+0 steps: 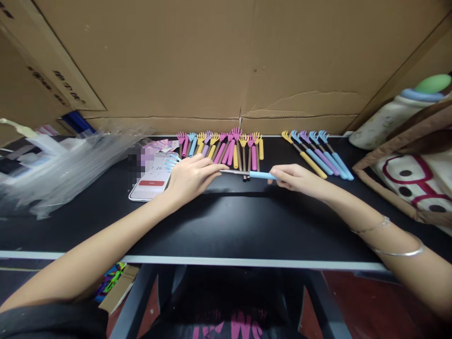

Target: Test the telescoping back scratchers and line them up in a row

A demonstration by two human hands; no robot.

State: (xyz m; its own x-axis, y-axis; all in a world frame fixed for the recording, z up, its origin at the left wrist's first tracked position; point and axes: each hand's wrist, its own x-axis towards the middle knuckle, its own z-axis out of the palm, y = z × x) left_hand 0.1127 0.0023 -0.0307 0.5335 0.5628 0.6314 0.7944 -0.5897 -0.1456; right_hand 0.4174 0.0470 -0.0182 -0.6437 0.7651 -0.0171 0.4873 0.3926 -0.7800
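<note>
Between my two hands a light blue back scratcher [261, 175] is held level above the black table, its metal rod partly bare. My left hand [194, 175] is closed around the rod near the claw head, whose blue prongs poke out to the left. My right hand [290, 178] grips the far end of the blue handle. Behind them lies a row of back scratchers [231, 148] in pink, yellow, purple and blue, handles and claw rods side by side. Farther right, several more back scratchers [318, 155] lie in a slanted group with long rods showing.
A phone [150, 181] with a timer on its screen lies left of my left hand. Clear plastic sleeves [70, 165] are heaped at the far left. A cloth bag [409, 179] and a white bottle-shaped object [384, 115] stand at the right. Cardboard [212, 61] walls the back.
</note>
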